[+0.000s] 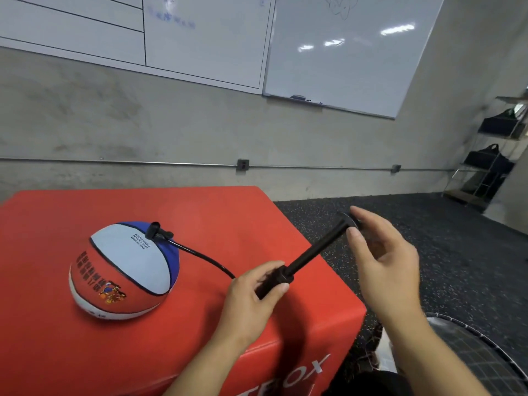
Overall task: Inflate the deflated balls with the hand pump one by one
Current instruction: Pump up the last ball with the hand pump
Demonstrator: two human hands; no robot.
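Ball [123,271]: one, round, pebbled skin in red, white, pale blue and dark blue panels edged with black seams, small black print and a cartoon emblem on the red panel; rests on the top of the red box [200,212], left of the hands, its base slightly flattened against the surface. Red box: large padded block, smooth matte vinyl-like cover, rounded corners, white lettering partly visible on the near face. Hand pump [310,252]: black, slim cylinder with a thinner rod drawn out up and to the right, ending in a crosswise handle [349,221]. Hose [205,260]: thin black flexible tube, curving over the box top from the pump body to a black connector [156,231] seated at the top of the ball. Left hand [254,292]: fingers and thumb wrapped round the pump cylinder, above the near right part of the box. Right hand [383,258]: fingers loosely spread about the handle end, thumb against the rod just below the handle; blurred, so whether it actually grasps cannot be told. Floor [457,238]: black rubber, speckled. Wall: bare grey concrete, carrying two glossy whiteboards [343,52]. Wire shelf rack [491,155]: far right, holding dark bags on its tiers.
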